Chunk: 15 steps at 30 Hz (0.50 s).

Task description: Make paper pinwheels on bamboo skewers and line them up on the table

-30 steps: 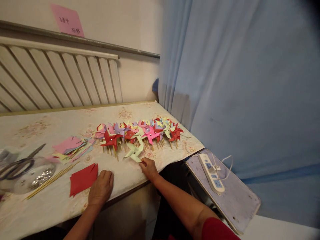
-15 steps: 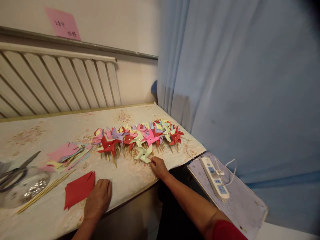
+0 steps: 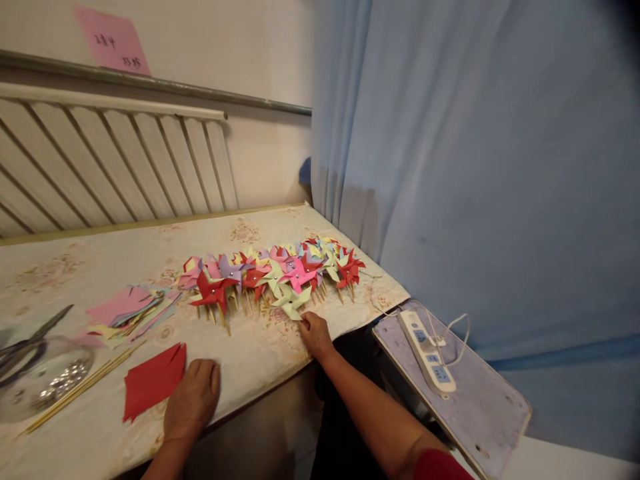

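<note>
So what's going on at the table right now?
A person is working with paper pinwheels. The right hand sets a pale green pinwheel by its stick against the row of finished pinwheels. The left hand rests flat on the tablecloth beside a cut red paper square. Bamboo sticks, a stack of coloured paper and scissors lie to the left.

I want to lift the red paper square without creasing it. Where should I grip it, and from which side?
Probably by its near right corner, coming from the right. The red paper square lies flat beside the left hand, with bamboo sticks at its left, so that edge is most open.
</note>
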{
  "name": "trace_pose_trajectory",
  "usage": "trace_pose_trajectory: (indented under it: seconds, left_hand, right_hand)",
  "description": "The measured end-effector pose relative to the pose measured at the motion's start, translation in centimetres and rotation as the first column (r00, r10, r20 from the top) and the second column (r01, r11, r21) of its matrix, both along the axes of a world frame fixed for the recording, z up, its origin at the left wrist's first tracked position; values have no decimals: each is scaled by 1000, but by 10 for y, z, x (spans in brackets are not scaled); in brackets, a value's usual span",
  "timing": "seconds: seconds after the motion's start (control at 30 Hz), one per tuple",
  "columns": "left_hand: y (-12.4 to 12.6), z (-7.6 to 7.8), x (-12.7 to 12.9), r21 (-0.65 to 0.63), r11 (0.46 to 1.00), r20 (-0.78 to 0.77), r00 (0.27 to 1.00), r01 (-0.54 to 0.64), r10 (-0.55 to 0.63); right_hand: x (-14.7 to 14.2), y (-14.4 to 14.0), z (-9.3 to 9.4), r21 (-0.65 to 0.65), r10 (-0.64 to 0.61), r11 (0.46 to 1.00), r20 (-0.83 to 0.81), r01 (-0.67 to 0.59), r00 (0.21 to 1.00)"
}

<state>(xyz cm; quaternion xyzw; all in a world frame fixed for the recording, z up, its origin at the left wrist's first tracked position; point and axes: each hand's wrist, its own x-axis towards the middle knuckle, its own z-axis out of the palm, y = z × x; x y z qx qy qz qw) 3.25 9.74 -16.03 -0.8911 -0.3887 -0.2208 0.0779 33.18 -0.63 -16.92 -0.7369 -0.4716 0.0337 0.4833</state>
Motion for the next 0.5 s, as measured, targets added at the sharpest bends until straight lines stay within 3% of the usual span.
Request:
trace_pose_trajectory:
  seconds: [0.5]
  left_hand:
    - [-5,7,4,-55,998,12,1000,-23,24]
  right_hand:
    - [-1,-1,4,-37,-35,999,30,36,999]
